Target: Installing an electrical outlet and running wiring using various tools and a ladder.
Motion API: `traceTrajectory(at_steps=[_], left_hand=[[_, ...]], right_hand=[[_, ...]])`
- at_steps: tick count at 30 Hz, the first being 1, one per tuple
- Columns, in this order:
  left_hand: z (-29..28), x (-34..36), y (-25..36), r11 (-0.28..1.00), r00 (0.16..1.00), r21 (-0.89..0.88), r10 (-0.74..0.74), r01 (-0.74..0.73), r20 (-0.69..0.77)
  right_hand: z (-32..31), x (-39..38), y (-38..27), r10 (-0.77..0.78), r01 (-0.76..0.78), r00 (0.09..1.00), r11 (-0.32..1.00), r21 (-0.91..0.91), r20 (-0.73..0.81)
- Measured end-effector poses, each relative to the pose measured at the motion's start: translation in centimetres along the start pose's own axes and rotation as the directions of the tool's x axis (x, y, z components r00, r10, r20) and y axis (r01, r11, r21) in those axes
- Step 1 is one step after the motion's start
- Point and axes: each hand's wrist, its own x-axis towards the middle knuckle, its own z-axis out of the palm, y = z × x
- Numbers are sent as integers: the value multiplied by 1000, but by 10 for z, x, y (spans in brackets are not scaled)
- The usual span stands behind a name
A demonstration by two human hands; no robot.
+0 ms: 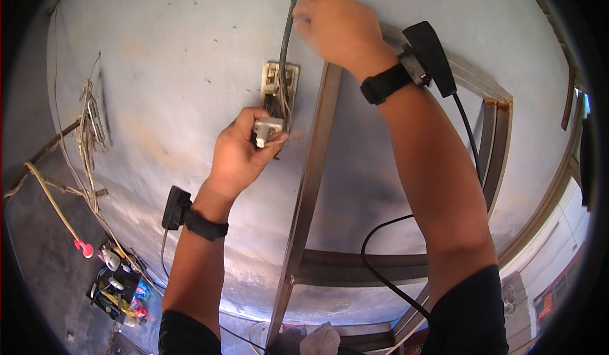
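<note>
On the pale wall, a dirty off-white electrical fitting (271,76) is mounted with its inside exposed. A dark cable (287,38) runs down the wall and across it, with thinner wires beside its lower end. Just below, my left hand (233,152) pinches an off-white T-shaped piece (269,127) between thumb and fingers. Higher up, my right hand (342,32) is closed, its fingertips right against the cable. Whatever those fingers hold, if anything, is hidden. Both wrists carry black straps with black devices.
A wooden frame (312,165) stands against the wall under my right arm. Twisted wires (89,120) and a stick hang at the left, near a pink-ended cord (82,247). Assorted items on a black surface (120,285) sit lower left. A black lead (380,279) loops beneath my right arm.
</note>
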Motion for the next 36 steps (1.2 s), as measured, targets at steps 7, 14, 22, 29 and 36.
traceTrajectory(at_steps=[7,14,22,29,36], left_hand=[[4,0,-5,1000,1000,18,12,-12,1],[3,8,-6,989,989,57,139,-135,-56],[1,-2,-7,994,993,23,109,-108,-48],[3,1,-4,995,994,20,94,-93,-48],[0,-2,-9,985,992,115,129,-130,14]], right_hand=[[-6,11,-10,105,-54,945,984,-169,311],[-9,16,-9,56,-9,970,981,-194,238],[-10,13,-16,67,4,947,976,-220,315],[-16,15,-15,86,1,926,973,-232,367],[-9,15,-16,62,2,947,980,-198,316]])
